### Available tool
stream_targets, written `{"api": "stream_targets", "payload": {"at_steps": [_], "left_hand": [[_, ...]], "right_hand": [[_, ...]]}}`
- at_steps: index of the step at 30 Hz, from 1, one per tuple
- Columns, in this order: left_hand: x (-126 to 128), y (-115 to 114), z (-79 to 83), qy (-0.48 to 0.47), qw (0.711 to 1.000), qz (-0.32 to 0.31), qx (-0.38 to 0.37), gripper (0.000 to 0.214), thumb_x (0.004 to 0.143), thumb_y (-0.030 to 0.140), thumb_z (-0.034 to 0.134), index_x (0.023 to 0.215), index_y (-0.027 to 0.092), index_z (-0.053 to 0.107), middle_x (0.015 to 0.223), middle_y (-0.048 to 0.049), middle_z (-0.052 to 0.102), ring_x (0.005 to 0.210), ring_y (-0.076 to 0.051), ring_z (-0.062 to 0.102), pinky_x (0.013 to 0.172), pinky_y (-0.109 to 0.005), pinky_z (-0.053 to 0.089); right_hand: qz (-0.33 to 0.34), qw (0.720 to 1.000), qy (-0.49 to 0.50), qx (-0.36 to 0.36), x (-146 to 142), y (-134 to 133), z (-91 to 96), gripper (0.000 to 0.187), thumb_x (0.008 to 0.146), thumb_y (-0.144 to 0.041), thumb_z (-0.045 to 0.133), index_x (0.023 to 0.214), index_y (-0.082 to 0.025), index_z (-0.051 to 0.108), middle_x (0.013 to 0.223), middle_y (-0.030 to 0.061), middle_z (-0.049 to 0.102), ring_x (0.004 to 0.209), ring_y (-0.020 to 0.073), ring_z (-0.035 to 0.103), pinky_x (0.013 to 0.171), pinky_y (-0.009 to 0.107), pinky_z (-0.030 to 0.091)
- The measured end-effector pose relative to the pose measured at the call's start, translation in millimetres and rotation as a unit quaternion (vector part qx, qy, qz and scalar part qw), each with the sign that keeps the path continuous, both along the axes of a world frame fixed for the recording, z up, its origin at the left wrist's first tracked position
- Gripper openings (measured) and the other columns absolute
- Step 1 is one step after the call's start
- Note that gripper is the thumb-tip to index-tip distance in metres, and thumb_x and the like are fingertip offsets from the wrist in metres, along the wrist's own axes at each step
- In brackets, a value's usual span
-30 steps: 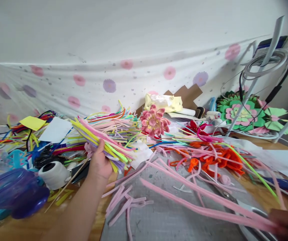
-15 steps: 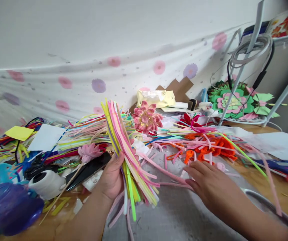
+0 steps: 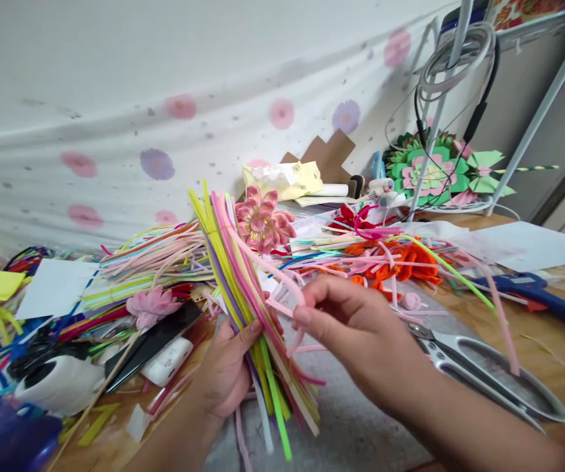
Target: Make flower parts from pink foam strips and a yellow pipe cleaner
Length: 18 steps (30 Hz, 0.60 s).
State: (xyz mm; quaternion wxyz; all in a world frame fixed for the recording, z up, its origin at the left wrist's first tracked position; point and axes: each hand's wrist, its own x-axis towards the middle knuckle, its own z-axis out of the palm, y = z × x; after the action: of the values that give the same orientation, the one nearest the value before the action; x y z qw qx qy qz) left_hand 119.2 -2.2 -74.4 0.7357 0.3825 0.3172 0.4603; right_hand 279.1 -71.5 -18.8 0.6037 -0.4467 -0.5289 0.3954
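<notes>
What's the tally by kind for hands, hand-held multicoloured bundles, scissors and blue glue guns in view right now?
Hands: 2 (left hand, right hand)
Multicoloured bundle, held in the left hand: 1
Scissors: 1 pair
Blue glue gun: 1
Total: 5

The left hand [image 3: 231,372], right hand [image 3: 356,324] and forearms [image 3: 464,413] are bare.

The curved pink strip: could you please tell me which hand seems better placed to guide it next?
Most likely the right hand: its thumb and fingertips already pinch the curved pink strip. The left hand looks occupied, gripping the bundle of coloured strips.
</notes>
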Motion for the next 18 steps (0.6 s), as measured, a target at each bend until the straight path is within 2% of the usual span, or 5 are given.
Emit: {"api": "stream_targets", "payload": {"at_steps": [4,8,12,14,18], "left_hand": [[1,3,2.4,-0.012,1.0,-0.02,0.012,0.032,0.069,0.015,0.07,0.099,0.019,0.06,0.077,-0.0041,0.07,0.067,-0.02,0.067,0.061,-0.031,0.057],[-5,10,11.6,-0.052,0.998,0.022,0.006,0.024,0.071,0.017,0.068,0.094,0.017,0.062,0.075,-0.0035,0.068,0.064,-0.017,0.066,0.06,-0.028,0.057],[-21,30,26.8,-0.1,0.991,0.087,-0.007,0.015,0.081,0.023,0.057,0.092,0.015,0.061,0.072,-0.0032,0.064,0.062,-0.017,0.064,0.06,-0.031,0.057],[-27,39,32.3,-0.13,0.986,0.107,-0.008,0.016,0.084,0.026,0.053,0.092,0.016,0.06,0.07,-0.0021,0.063,0.06,-0.015,0.062,0.06,-0.03,0.056],[-29,35,33.0,-0.144,0.986,0.08,-0.027,0.026,0.077,0.038,0.061,0.095,0.019,0.059,0.075,-0.0018,0.062,0.061,-0.013,0.06,0.056,-0.025,0.055]], "right_hand": [[0.087,0.993,0.065,-0.055,14,-12,10.4,0.018,0.077,-0.034,0.056,0.066,-0.021,0.049,0.054,-0.0026,0.054,0.045,0.0103,0.05,0.042,0.02,0.038],[0.106,0.972,-0.153,-0.146,17,-22,-19.5,0.016,0.078,-0.029,0.053,0.064,-0.02,0.051,0.05,-0.0033,0.053,0.042,0.0094,0.046,0.039,0.018,0.032],[0.105,0.91,-0.378,-0.133,35,-27,-51.0,0.012,0.076,-0.017,0.053,0.064,-0.02,0.057,0.056,-0.003,0.058,0.05,0.0097,0.048,0.045,0.019,0.028],[0.062,0.88,-0.453,-0.128,51,-23,-59.0,0.014,0.077,-0.016,0.051,0.066,-0.02,0.058,0.058,-0.0021,0.06,0.053,0.0107,0.05,0.048,0.02,0.029],[-0.025,0.809,-0.573,-0.129,76,-11,-67.7,0.018,0.082,-0.02,0.047,0.07,-0.021,0.06,0.066,0.0015,0.062,0.059,0.0153,0.055,0.054,0.024,0.032]]}}
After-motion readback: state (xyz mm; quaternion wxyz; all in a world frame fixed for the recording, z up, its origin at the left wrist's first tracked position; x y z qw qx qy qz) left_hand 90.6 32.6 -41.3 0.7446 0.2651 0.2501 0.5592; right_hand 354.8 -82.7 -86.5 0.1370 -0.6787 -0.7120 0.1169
